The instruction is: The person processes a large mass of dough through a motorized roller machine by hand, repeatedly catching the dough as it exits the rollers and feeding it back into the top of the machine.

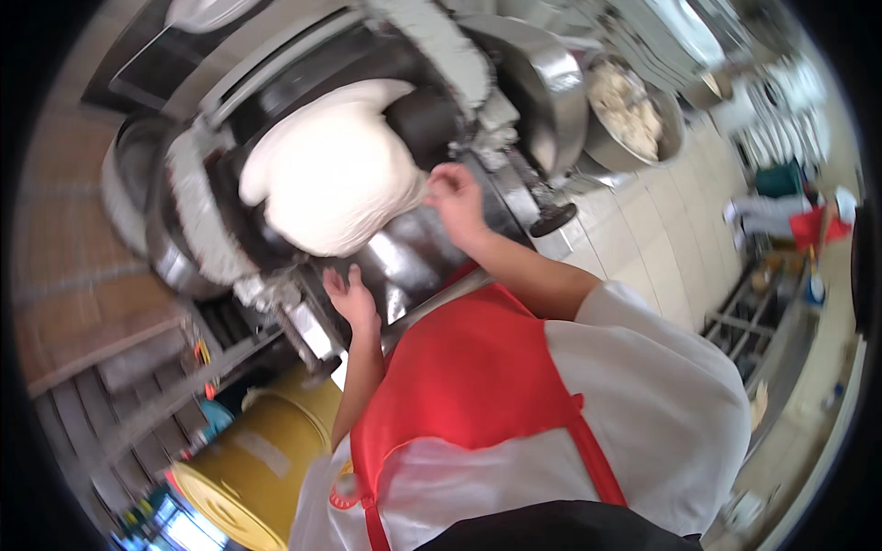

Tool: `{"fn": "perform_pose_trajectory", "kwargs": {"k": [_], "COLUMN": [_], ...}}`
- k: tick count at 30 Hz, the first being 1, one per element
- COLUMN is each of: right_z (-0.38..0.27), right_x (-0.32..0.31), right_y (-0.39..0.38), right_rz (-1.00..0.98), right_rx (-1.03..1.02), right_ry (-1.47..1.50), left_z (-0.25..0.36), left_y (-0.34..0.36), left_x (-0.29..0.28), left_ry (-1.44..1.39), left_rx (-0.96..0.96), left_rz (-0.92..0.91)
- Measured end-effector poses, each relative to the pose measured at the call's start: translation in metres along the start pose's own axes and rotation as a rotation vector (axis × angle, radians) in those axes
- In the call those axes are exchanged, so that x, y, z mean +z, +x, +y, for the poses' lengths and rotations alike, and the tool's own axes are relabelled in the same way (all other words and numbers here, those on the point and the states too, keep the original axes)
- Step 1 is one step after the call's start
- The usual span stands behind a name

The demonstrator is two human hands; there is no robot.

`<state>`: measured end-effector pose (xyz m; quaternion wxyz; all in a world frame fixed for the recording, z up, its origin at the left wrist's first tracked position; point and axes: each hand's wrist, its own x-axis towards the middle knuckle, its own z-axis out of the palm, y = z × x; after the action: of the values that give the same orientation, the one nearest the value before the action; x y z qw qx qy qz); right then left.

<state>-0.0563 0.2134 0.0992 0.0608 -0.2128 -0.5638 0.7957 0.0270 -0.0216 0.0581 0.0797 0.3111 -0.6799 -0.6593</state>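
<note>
Smooth, bulging dough [335, 170] lies left of the curled right hand [455, 200], grip unclear; shiny metal sheet [404, 262] right of the wide-spread left hand [353, 299].

Pale tiles [632, 223] cover the floor [666, 266]. A brown surface [78, 308] borders the left side. A gridded metal unit [779, 372] stands right.

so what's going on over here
A person in a red apron is standing at a metal machine with a big, pale mass of dough on it. The right hand has its fingers curled at the dough's right edge; whether they grip it is hard to tell. The left hand is open just below the dough, holding nothing. More dough sits in a metal bowl off to the right.
</note>
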Motion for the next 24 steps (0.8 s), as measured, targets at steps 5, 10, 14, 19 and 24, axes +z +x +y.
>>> {"fn": "perform_pose_trajectory", "kwargs": {"k": [5, 10, 14, 19, 24], "right_z": [0.082, 0.034, 0.058, 0.039, -0.015], "right_x": [-0.027, 0.013, 0.032, 0.031, 0.038], "right_y": [0.04, 0.107, 0.12, 0.091, 0.033], "right_rz": [-0.259, -1.102, -1.437, -1.152, -0.767], "right_rx": [-0.13, 0.273, 0.572, 0.385, 0.349], "right_ry": [-0.787, -0.818, -0.998, -0.775, -0.6], "left_z": [-0.003, -0.014, -0.019, 0.005, 0.002], "left_y": [0.033, 0.113, 0.165, 0.156, 0.106], "left_x": [0.04, 0.037, 0.013, 0.016, 0.0], "left_ry": [0.221, 0.184, 0.689, 0.31, -0.238], "left_rx": [-0.069, -0.232, 0.125, -0.202, -0.272], "left_rz": [-0.27, -0.725, -1.005, -1.09, -0.713]}}
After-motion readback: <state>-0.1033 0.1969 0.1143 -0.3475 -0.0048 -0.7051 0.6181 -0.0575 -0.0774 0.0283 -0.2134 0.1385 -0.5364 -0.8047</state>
